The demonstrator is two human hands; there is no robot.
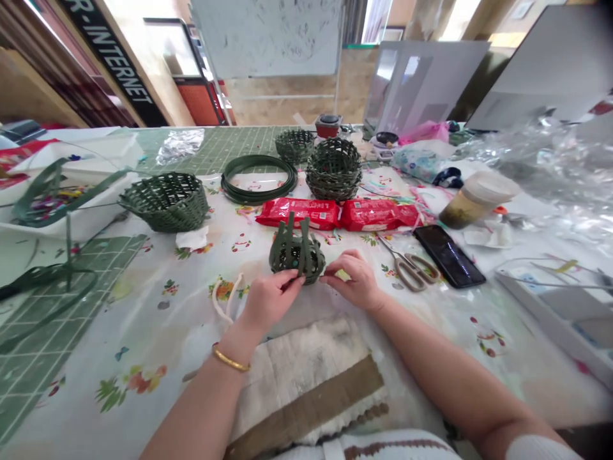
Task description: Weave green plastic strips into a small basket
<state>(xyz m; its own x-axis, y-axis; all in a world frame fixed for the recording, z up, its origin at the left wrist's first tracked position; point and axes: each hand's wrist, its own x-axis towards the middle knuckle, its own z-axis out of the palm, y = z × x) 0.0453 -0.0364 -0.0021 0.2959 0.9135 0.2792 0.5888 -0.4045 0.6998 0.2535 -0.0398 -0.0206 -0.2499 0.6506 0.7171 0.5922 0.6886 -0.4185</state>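
Observation:
A small dark green woven basket [296,255], with loose strip ends standing up from its rim, sits on the patterned tablecloth in front of me. My left hand [271,295] pinches its near side between thumb and fingers. At the basket's right edge is my right hand [354,278], its fingertips pressed together close to the weave. Whatever is between those fingertips is too small to make out. Below both hands lies a worn cloth [311,370] with a brown band. A white cord [225,303] curves on the tablecloth left of my left hand.
Behind the basket lie two red packets [299,213], a coil of green strip [258,179] and stacked woven baskets [334,169]. Another basket [167,201] stands left. Scissors [412,268], a black phone [449,255] and a tilted cup [476,198] are at right.

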